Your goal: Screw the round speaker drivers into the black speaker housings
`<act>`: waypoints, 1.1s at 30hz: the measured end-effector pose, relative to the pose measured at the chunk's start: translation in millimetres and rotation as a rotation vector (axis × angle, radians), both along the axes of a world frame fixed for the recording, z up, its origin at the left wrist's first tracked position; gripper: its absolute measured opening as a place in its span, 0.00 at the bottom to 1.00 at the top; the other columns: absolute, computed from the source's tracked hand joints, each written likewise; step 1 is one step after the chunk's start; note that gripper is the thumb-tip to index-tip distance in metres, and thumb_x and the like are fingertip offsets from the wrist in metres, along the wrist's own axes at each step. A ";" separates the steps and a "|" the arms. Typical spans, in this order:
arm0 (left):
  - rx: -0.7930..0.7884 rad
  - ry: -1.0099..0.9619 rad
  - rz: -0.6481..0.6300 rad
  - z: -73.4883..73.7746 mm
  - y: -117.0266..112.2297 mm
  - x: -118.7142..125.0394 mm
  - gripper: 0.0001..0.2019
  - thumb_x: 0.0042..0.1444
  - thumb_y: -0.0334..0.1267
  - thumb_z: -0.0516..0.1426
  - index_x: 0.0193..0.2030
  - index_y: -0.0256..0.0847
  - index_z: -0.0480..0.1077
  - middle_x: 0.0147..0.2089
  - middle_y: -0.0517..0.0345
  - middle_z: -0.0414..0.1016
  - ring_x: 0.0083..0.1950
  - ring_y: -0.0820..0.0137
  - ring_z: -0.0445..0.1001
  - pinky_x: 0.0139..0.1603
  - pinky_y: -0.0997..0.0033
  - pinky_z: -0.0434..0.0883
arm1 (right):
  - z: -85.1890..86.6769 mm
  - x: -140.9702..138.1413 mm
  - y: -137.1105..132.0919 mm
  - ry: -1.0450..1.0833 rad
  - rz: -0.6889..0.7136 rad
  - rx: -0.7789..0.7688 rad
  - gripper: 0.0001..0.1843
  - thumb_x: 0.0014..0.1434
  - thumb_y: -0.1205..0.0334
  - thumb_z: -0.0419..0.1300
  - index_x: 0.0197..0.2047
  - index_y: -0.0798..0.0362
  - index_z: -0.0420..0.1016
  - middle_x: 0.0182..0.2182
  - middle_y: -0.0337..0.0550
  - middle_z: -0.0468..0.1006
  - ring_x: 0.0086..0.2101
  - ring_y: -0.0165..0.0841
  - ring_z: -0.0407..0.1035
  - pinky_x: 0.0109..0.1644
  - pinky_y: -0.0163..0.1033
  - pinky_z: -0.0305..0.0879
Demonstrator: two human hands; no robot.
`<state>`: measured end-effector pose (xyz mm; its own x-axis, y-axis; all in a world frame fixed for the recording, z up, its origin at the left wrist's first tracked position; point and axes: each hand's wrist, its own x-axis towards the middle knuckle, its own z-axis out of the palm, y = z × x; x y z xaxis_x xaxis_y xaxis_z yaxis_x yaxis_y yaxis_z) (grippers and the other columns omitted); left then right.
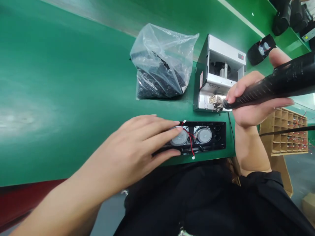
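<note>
A long black speaker housing (211,147) lies on the green bench near its front edge. Two round grey speaker drivers (204,134) sit in it, with red wires ending in white plugs (193,157). My left hand (137,144) grips the left end of the housing, fingers over the far side and thumb along the near one, covering that end. In my right hand (248,95) is a black electric screwdriver (268,83), held nearly level. Its tip meets the front of a silver screw feeder (221,78); whether a screw is on the bit I cannot tell.
A clear plastic bag of small black parts (162,78) stands left of the feeder. Behind the right hand lies another black housing with drivers (261,49). A divided cardboard box (283,131) with wired parts stands at right. Several black objects (283,19) occupy the far right corner.
</note>
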<state>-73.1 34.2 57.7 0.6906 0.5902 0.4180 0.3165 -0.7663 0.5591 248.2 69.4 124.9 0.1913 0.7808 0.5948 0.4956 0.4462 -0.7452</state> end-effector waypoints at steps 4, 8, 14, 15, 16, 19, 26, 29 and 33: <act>-0.133 0.045 0.066 -7.1 -5.2 -11.4 0.42 0.77 0.62 0.66 0.90 0.55 0.62 0.89 0.40 0.69 0.82 0.29 0.77 0.79 0.23 0.83 | 2.5 -6.8 -1.3 0.067 -0.086 0.144 0.57 0.67 0.07 0.32 0.84 0.29 0.61 0.29 0.32 0.56 0.16 0.34 0.56 0.18 0.45 0.63; -0.125 0.059 0.081 -18.1 -18.6 9.0 0.40 0.72 0.51 0.71 0.86 0.51 0.66 0.85 0.32 0.72 0.82 0.31 0.77 0.78 0.25 0.84 | 9.6 -12.6 -2.0 0.064 -0.093 0.145 0.56 0.69 0.08 0.34 0.81 0.31 0.69 0.27 0.32 0.56 0.15 0.33 0.56 0.19 0.43 0.65; -0.049 0.099 -0.010 -9.8 -26.6 54.5 0.35 0.62 0.45 0.81 0.73 0.42 0.79 0.89 0.23 0.65 0.86 0.26 0.72 0.78 0.25 0.84 | 15.8 -13.3 -4.2 0.209 0.049 0.232 0.40 0.77 0.19 0.48 0.79 0.27 0.74 0.26 0.32 0.62 0.16 0.32 0.59 0.18 0.39 0.60; -0.042 0.100 -0.016 -8.8 -26.0 57.4 0.36 0.61 0.45 0.82 0.72 0.42 0.80 0.90 0.24 0.65 0.87 0.26 0.72 0.78 0.25 0.84 | 15.4 -12.9 -3.2 0.235 0.053 0.226 0.39 0.77 0.19 0.48 0.79 0.27 0.74 0.26 0.32 0.62 0.16 0.32 0.59 0.18 0.39 0.59; -0.035 0.096 -0.017 -8.6 -25.5 58.9 0.36 0.60 0.46 0.83 0.72 0.42 0.81 0.90 0.25 0.65 0.88 0.26 0.71 0.78 0.26 0.85 | 14.6 -12.4 -1.8 0.257 0.043 0.208 0.40 0.76 0.18 0.48 0.79 0.27 0.72 0.26 0.31 0.62 0.16 0.32 0.59 0.18 0.39 0.59; 0.000 0.039 -0.015 -12.8 -28.0 58.0 0.33 0.62 0.46 0.82 0.70 0.40 0.82 0.91 0.26 0.65 0.90 0.28 0.67 0.82 0.27 0.82 | 11.4 -9.9 3.8 0.297 0.002 0.114 0.48 0.71 0.11 0.47 0.79 0.30 0.68 0.26 0.30 0.61 0.16 0.33 0.60 0.19 0.41 0.59; 0.223 -0.091 0.062 -23.3 -45.0 57.9 0.11 0.79 0.43 0.71 0.62 0.44 0.86 0.65 0.50 0.94 0.74 0.49 0.88 0.92 0.36 0.67 | 11.1 -10.1 5.9 0.315 0.155 0.233 0.31 0.75 0.19 0.54 0.62 0.30 0.79 0.23 0.30 0.66 0.14 0.32 0.56 0.17 0.41 0.53; 0.234 -0.042 0.039 -21.1 -44.5 59.4 0.10 0.82 0.42 0.67 0.62 0.42 0.87 0.64 0.52 0.94 0.74 0.49 0.88 0.92 0.36 0.66 | 14.4 -13.1 1.1 0.315 0.155 0.242 0.29 0.76 0.22 0.54 0.62 0.30 0.82 0.24 0.31 0.68 0.15 0.32 0.60 0.18 0.40 0.55; 0.243 -0.026 0.027 -18.4 -41.9 58.6 0.11 0.84 0.42 0.65 0.61 0.40 0.87 0.65 0.52 0.94 0.74 0.48 0.88 0.92 0.37 0.65 | 16.4 -14.0 -3.7 0.257 0.032 0.133 0.38 0.72 0.15 0.54 0.69 0.28 0.77 0.28 0.33 0.70 0.17 0.34 0.64 0.20 0.43 0.60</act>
<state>-14.6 -7.7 39.2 0.6631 0.4883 0.5673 0.3266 -0.8707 0.3677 234.2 65.7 141.3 0.3258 0.7072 0.6275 0.2820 0.5608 -0.7785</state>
